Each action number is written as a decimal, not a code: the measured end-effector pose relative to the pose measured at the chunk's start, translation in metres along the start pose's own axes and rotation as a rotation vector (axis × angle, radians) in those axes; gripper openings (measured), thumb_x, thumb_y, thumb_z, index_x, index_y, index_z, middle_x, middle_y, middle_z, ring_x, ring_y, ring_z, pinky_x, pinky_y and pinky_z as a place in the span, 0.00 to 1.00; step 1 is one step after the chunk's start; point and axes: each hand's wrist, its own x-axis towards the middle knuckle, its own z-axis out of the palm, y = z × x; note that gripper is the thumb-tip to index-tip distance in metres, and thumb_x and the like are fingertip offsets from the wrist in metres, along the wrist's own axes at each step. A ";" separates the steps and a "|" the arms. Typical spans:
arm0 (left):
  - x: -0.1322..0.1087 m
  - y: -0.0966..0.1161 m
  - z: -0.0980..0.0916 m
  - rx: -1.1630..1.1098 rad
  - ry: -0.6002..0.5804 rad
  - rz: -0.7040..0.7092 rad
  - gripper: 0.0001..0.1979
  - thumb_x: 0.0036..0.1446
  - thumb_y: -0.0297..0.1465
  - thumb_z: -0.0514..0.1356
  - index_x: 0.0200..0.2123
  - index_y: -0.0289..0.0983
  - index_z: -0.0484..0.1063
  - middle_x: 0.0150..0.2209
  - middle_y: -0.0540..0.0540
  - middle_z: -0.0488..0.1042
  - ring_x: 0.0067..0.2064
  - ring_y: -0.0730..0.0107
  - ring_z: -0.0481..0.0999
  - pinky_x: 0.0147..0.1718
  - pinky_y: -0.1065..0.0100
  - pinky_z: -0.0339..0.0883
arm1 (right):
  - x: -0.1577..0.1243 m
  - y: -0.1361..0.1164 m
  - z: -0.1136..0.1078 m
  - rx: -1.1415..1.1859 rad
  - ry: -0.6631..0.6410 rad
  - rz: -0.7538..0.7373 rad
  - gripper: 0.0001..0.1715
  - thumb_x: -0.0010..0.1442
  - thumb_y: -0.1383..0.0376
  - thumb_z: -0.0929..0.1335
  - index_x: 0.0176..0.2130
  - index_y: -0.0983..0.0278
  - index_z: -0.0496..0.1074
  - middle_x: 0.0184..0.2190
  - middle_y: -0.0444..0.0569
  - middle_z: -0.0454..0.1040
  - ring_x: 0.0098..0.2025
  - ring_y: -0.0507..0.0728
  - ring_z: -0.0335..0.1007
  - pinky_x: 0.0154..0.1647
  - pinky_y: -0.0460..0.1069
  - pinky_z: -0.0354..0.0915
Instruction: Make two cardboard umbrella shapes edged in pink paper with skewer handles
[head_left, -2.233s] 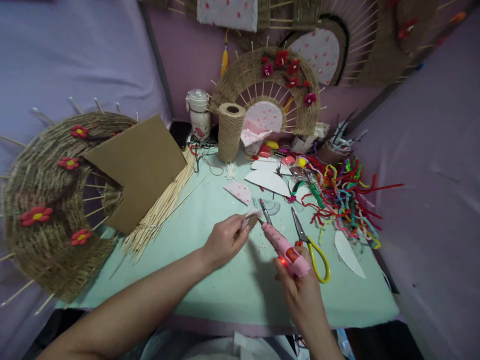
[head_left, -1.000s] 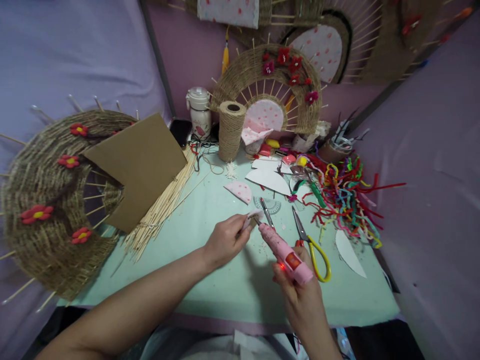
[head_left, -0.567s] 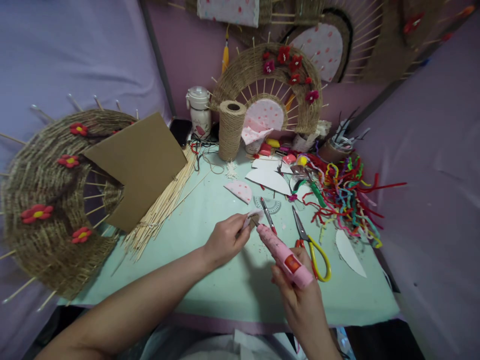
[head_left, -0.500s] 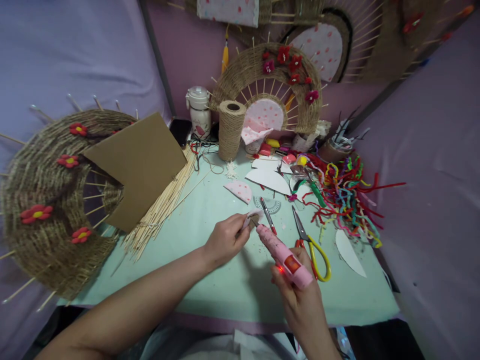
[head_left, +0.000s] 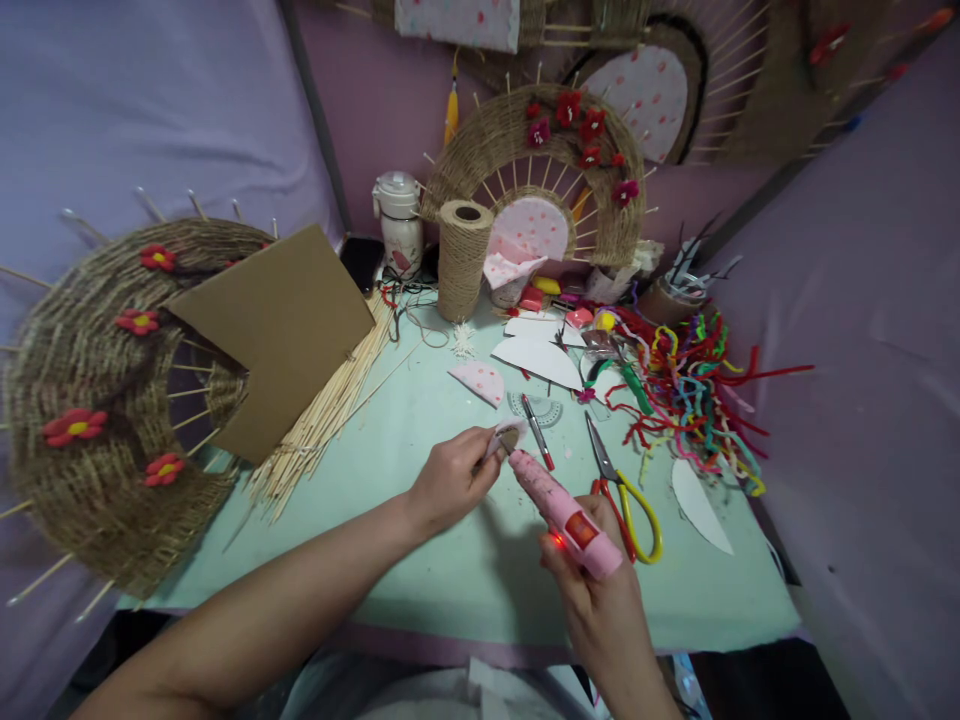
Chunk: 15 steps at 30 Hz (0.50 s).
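Note:
My left hand (head_left: 454, 482) pinches a small piece of cardboard with pale fabric (head_left: 510, 436) around its edge, held above the table. In my right hand (head_left: 592, 575) is a pink glue gun (head_left: 555, 505) with a red light glowing near its grip. Its nozzle points at the piece and seems to touch it or come very close. Just beyond lie a red and grey pen (head_left: 538, 432) and a clear protractor (head_left: 544, 410). To the right rest scissors (head_left: 621, 490) with yellow and red handles. A dotted fabric half-circle (head_left: 480, 382) lies farther back.
A cardboard sheet (head_left: 281, 335) leans over thin sticks (head_left: 315, 420) and a woven fan (head_left: 90, 400) at left. Farther back stand a twine roll (head_left: 463, 265) and a lidded jar (head_left: 399, 225). Colourful pipe cleaners (head_left: 690, 380) spread at right, near white card pieces (head_left: 536, 362).
The glue gun has shifted slightly left, its nozzle moving along the small piece. My left hand holds nearly still.

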 end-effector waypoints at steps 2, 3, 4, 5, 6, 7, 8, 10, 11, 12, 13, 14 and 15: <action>0.000 -0.001 0.000 0.002 -0.007 -0.008 0.08 0.63 0.28 0.50 0.33 0.36 0.67 0.31 0.46 0.71 0.34 0.71 0.71 0.33 0.70 0.63 | 0.001 -0.001 0.000 0.003 0.003 -0.006 0.07 0.62 0.61 0.64 0.34 0.61 0.64 0.31 0.43 0.59 0.30 0.52 0.60 0.28 0.46 0.60; -0.001 -0.001 0.000 0.002 -0.012 -0.012 0.08 0.63 0.28 0.50 0.33 0.36 0.67 0.31 0.47 0.71 0.34 0.71 0.70 0.33 0.70 0.63 | 0.001 -0.002 0.000 0.004 0.001 -0.015 0.07 0.62 0.61 0.64 0.34 0.61 0.64 0.31 0.43 0.59 0.30 0.52 0.60 0.28 0.46 0.60; -0.001 -0.001 0.000 0.001 -0.017 -0.017 0.08 0.63 0.28 0.50 0.32 0.36 0.67 0.30 0.47 0.70 0.34 0.71 0.70 0.32 0.71 0.62 | 0.001 -0.002 0.001 0.008 -0.008 -0.025 0.07 0.62 0.61 0.64 0.35 0.61 0.64 0.31 0.43 0.60 0.30 0.52 0.61 0.28 0.46 0.60; -0.001 -0.001 0.000 -0.004 -0.022 -0.024 0.09 0.63 0.28 0.50 0.31 0.36 0.66 0.30 0.47 0.70 0.33 0.71 0.70 0.32 0.71 0.62 | 0.001 -0.003 0.001 0.014 -0.017 -0.032 0.06 0.63 0.61 0.64 0.35 0.61 0.64 0.31 0.44 0.60 0.30 0.52 0.61 0.28 0.46 0.61; -0.001 -0.001 0.000 -0.010 -0.026 -0.034 0.09 0.63 0.29 0.50 0.30 0.36 0.66 0.29 0.47 0.69 0.33 0.71 0.69 0.32 0.70 0.61 | 0.001 -0.003 0.000 0.022 -0.028 -0.038 0.06 0.63 0.61 0.63 0.36 0.61 0.64 0.32 0.44 0.60 0.30 0.52 0.61 0.28 0.46 0.61; -0.001 -0.001 0.000 -0.017 -0.030 -0.052 0.10 0.62 0.30 0.50 0.29 0.36 0.66 0.28 0.48 0.69 0.32 0.71 0.68 0.31 0.70 0.61 | 0.000 -0.003 0.000 0.032 -0.039 -0.042 0.06 0.63 0.61 0.63 0.36 0.61 0.64 0.32 0.44 0.60 0.29 0.52 0.61 0.28 0.46 0.61; -0.001 0.000 0.000 -0.028 -0.035 -0.082 0.11 0.62 0.31 0.50 0.28 0.36 0.65 0.27 0.48 0.68 0.31 0.71 0.67 0.31 0.70 0.60 | -0.001 -0.003 -0.001 0.041 -0.046 -0.046 0.06 0.63 0.61 0.63 0.36 0.61 0.64 0.31 0.44 0.60 0.29 0.52 0.61 0.28 0.46 0.61; 0.000 0.000 0.000 -0.066 -0.040 -0.203 0.12 0.61 0.33 0.51 0.25 0.36 0.65 0.25 0.50 0.66 0.29 0.72 0.65 0.29 0.70 0.58 | -0.003 -0.003 -0.005 0.033 -0.050 -0.047 0.06 0.63 0.61 0.63 0.36 0.61 0.64 0.32 0.44 0.60 0.30 0.52 0.62 0.28 0.46 0.62; 0.001 0.000 0.000 -0.109 -0.042 -0.292 0.13 0.61 0.34 0.52 0.25 0.36 0.66 0.24 0.50 0.65 0.28 0.72 0.65 0.28 0.70 0.58 | -0.003 -0.002 -0.008 0.017 -0.041 -0.041 0.06 0.63 0.61 0.63 0.37 0.61 0.65 0.33 0.45 0.61 0.30 0.52 0.63 0.29 0.46 0.63; 0.002 0.000 0.000 -0.179 -0.045 -0.394 0.13 0.60 0.35 0.53 0.25 0.35 0.66 0.24 0.50 0.66 0.28 0.72 0.65 0.28 0.70 0.58 | -0.003 -0.001 -0.012 -0.003 -0.016 -0.027 0.07 0.63 0.60 0.63 0.39 0.61 0.65 0.34 0.45 0.62 0.31 0.53 0.63 0.31 0.47 0.63; 0.003 0.000 0.000 -0.285 -0.048 -0.503 0.13 0.59 0.36 0.54 0.26 0.35 0.68 0.24 0.50 0.67 0.28 0.71 0.66 0.28 0.70 0.58 | -0.003 0.002 -0.019 -0.024 0.020 -0.004 0.09 0.63 0.59 0.63 0.41 0.61 0.66 0.35 0.47 0.63 0.33 0.54 0.64 0.32 0.48 0.64; 0.005 0.000 0.000 -0.425 -0.052 -0.615 0.13 0.58 0.37 0.55 0.28 0.34 0.69 0.25 0.50 0.69 0.28 0.71 0.68 0.28 0.70 0.60 | -0.001 0.006 -0.027 -0.053 0.065 0.024 0.12 0.62 0.58 0.63 0.44 0.61 0.66 0.37 0.48 0.64 0.34 0.55 0.65 0.32 0.48 0.64; 0.007 0.000 -0.001 -0.587 -0.054 -0.719 0.13 0.57 0.38 0.56 0.30 0.34 0.71 0.26 0.49 0.72 0.29 0.69 0.70 0.29 0.69 0.62 | 0.001 0.011 -0.037 -0.090 0.129 0.051 0.15 0.61 0.56 0.63 0.45 0.61 0.66 0.37 0.49 0.65 0.34 0.56 0.65 0.33 0.49 0.64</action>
